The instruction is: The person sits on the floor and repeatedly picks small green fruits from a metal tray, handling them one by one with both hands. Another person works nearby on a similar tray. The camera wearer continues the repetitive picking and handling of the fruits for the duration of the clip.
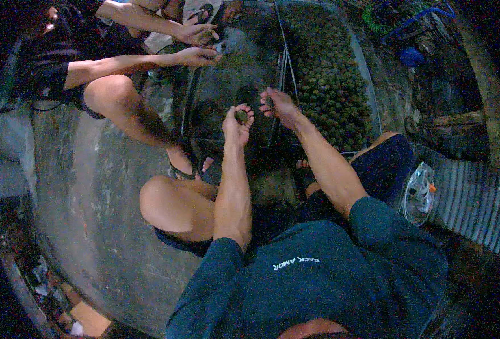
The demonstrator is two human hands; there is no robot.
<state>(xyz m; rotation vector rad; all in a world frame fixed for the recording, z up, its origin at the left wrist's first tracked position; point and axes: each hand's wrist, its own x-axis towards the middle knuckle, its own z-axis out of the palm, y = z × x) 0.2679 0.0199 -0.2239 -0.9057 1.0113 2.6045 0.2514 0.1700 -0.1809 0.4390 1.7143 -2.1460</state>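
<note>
In my left hand [237,127], palm turned up, the curled fingers hold a small round greenish-brown ball [242,116]. My right hand [281,106] is a short way to the right, with its fingers bent. A dark patch shows between its thumb and fingers, too blurred to tell a held lump from shadow. Below both hands lies a wide, shallow dark bin [216,114], its contents dim. To the right, a second bin with a pale rim [362,68] is filled with many similar round balls [330,84].
Across at upper left sits another person, whose two hands [199,46] hold something small over the dark bin. Corrugated sheet [470,203] lies at right, with a clear plastic bag [420,190] on it. Concrete floor [105,203] stretches left; a cardboard piece [90,318] lies at lower left.
</note>
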